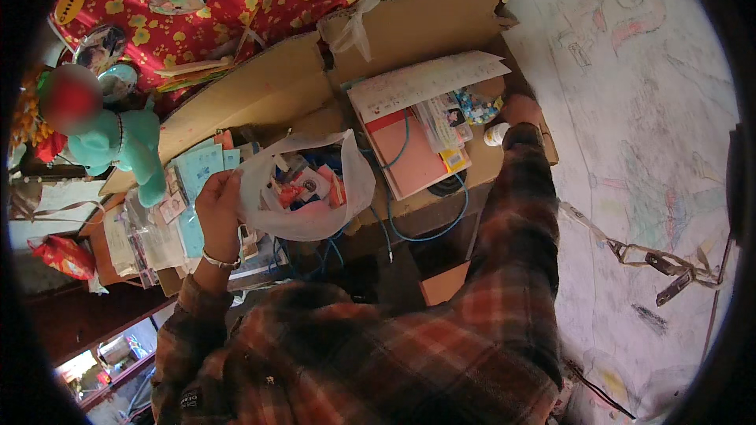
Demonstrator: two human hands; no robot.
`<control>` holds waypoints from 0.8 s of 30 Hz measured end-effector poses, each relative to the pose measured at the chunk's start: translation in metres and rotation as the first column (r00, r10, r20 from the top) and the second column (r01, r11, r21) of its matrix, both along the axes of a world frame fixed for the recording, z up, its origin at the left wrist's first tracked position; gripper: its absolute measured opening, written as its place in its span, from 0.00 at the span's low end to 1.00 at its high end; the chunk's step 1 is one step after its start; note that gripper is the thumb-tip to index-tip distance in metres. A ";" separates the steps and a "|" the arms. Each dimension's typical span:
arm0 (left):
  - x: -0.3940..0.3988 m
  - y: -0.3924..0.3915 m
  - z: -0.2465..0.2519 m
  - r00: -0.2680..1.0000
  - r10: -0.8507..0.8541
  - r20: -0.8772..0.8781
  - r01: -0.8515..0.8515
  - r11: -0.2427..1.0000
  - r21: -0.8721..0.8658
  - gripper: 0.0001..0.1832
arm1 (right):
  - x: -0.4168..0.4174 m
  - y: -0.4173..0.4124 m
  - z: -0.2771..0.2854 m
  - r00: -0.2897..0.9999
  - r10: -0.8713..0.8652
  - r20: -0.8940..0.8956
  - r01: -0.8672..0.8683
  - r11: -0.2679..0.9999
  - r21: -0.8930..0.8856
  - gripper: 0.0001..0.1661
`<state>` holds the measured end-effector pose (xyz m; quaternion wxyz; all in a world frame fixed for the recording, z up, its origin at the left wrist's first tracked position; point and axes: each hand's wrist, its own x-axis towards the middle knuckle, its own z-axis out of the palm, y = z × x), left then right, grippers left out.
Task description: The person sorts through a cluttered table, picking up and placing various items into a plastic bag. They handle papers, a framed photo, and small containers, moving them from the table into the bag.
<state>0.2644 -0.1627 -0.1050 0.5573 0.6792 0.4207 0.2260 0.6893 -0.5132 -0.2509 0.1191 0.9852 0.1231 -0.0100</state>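
With its fingers closed on the rim, my left hand [220, 196] holds a translucent white plastic bag [359, 186] by its left edge. The bag gapes upward, and small red, white, pink and blue packets [310, 186] lie inside. My right hand [522, 110] reaches to the far right end of the shelf, beside a small white bottle [496, 134] and a clear bag of blue and white bits [477, 106]; its fingers are blurred and partly hidden. Between the hands lies a pink folder [407, 159] with clear packets and a yellow-labelled pack on it.
Upright cardboard [419, 23] backs the shelf. Blue cord [440, 238] hangs over its front edge. Papers and blue booklets [201, 168] lie at left, near a turquoise plush toy [121, 139]. A drawn-on white wall [638, 147] with hanging clips [664, 262] stands at right.
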 end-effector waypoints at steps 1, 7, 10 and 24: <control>0.000 0.001 0.000 1.000 -0.005 -0.007 0.005 1.000 -0.001 0.09 | -0.002 -0.006 0.006 0.997 0.038 0.067 -0.039 0.999 0.006 0.10; 0.001 -0.002 0.009 1.000 -0.016 0.021 0.015 1.000 0.027 0.09 | -0.078 0.009 0.148 0.946 0.016 0.323 -0.149 0.908 0.392 0.13; 0.012 -0.003 0.007 0.999 -0.037 0.018 0.036 0.998 0.050 0.09 | -0.160 0.037 0.195 0.987 0.097 0.125 -0.150 0.322 0.935 0.08; 0.010 -0.015 0.007 0.989 -0.014 0.148 0.022 0.998 -0.055 0.09 | -0.147 -0.010 -0.013 0.997 -0.003 -0.073 0.046 0.798 0.601 0.13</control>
